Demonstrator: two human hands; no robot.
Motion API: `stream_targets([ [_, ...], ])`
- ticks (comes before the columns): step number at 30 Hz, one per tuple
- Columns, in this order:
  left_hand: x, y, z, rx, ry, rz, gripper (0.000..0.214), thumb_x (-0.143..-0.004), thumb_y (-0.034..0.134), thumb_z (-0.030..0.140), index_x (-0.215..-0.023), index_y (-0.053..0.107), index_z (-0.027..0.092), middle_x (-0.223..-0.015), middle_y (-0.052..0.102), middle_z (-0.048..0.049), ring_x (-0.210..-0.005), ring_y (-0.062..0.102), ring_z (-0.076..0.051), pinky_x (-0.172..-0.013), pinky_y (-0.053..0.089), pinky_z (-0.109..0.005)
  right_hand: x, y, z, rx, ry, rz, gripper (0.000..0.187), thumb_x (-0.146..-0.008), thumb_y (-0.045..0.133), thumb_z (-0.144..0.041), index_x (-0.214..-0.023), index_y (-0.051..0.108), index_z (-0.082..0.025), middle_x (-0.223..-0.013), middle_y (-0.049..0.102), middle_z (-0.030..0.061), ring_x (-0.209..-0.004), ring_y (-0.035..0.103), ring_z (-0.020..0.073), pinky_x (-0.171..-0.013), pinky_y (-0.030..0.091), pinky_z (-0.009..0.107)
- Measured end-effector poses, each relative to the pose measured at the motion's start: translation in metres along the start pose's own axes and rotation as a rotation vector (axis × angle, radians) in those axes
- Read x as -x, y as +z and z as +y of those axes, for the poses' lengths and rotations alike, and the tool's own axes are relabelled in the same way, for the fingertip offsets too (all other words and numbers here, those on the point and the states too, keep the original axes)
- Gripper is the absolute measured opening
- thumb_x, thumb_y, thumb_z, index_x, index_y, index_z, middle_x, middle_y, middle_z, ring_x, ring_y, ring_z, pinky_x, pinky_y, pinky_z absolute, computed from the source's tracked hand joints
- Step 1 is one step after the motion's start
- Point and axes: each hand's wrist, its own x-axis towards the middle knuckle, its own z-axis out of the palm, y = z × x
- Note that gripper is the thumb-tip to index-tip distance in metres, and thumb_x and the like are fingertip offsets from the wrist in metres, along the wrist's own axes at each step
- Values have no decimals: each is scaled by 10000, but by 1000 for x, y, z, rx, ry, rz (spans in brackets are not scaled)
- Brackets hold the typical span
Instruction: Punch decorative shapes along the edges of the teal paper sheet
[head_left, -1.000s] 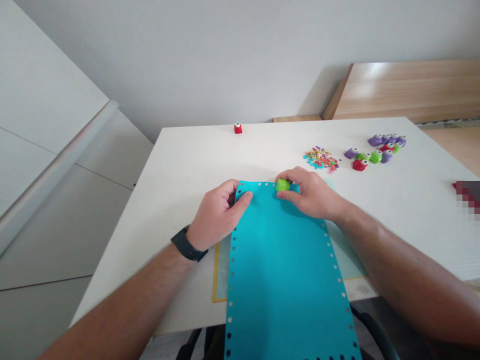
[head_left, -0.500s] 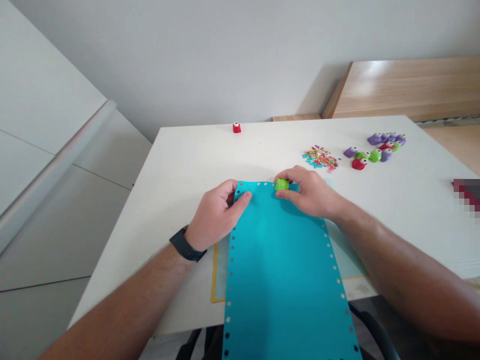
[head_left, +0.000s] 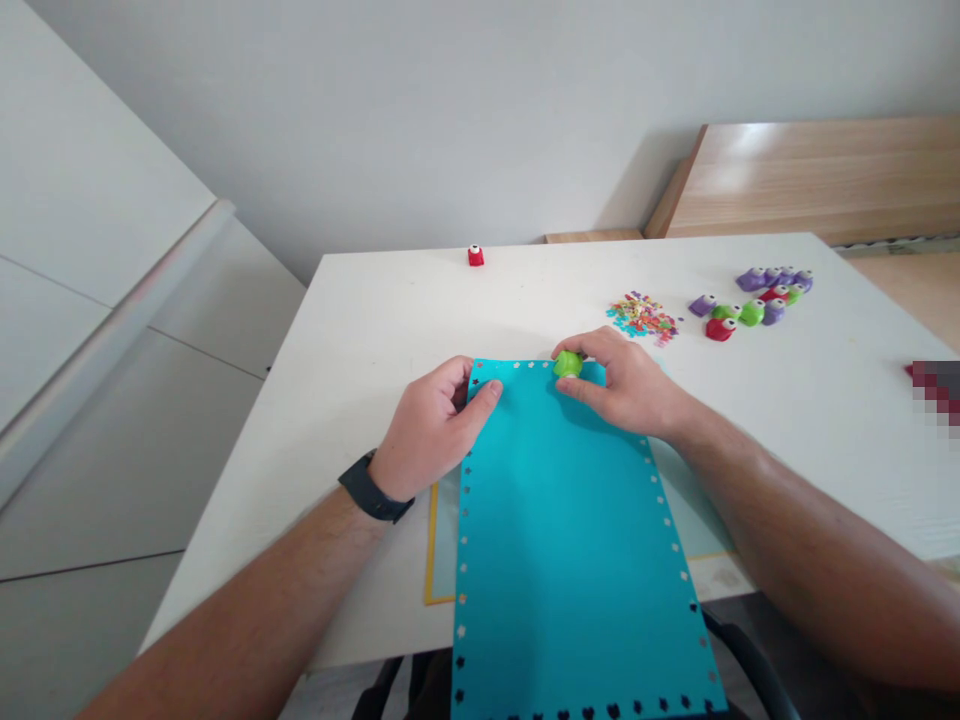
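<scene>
A long blue paper sheet [head_left: 570, 530] lies on the white table [head_left: 375, 330] and hangs over its near edge. Small punched holes line its left, right, far and near edges. My left hand [head_left: 433, 425] grips the sheet's far left corner, thumb on top. My right hand [head_left: 626, 383] is closed on a small green punch [head_left: 568, 364] set on the sheet's far edge. A dark watch is on my left wrist.
A pile of coloured paper bits [head_left: 641, 316] lies behind my right hand. Several purple, green and red punches [head_left: 754, 299] sit at the far right. A lone red punch [head_left: 475, 256] stands at the table's far edge. A yellow-edged mat [head_left: 435, 545] lies under the sheet.
The green punch and my right hand have shifted slightly to the right along the sheet's far edge. The sheet has slid a little away from me, so its punched near edge shows.
</scene>
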Motion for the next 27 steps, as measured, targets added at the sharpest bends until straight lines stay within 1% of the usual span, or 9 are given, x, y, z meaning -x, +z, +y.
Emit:
stream_targets([
  [6, 0, -1, -2, -27, -11, -5, 263, -931, 608, 461, -909, 625, 199, -692, 610, 17, -563, 514, -122, -498, 391, -223, 0, -2, 2, 6, 29, -2, 255, -853, 680, -306, -1076, 710, -186, -1082, 728, 62, -1021, 614, 250, -949, 433, 391],
  [13, 1, -1, -3, -44, 3, 13, 290, -931, 598, 479, -921, 632, 191, -719, 642, -3, -584, 545, -141, -505, 400, -240, 0, -5, 1, 3, 35, 4, 242, -848, 681, -294, -1061, 716, -186, -1050, 735, 56, -994, 620, 241, -928, 441, 381],
  [21, 0, -2, -3, -32, -9, 20, 275, -933, 607, 466, -964, 647, 195, -813, 687, -20, -661, 599, -154, -559, 431, -254, 0, -4, 3, 12, 51, -16, 254, -845, 687, -302, -1068, 720, -184, -1052, 730, 60, -1002, 618, 247, -932, 448, 382],
  [27, 1, -2, -1, -27, 19, 50, 284, -926, 606, 471, -954, 656, 193, -800, 693, -28, -653, 596, -167, -546, 439, -262, 0, -4, 2, 5, 63, -15, 244, -843, 684, -307, -1054, 726, -191, -1037, 729, 63, -995, 618, 247, -930, 453, 390],
])
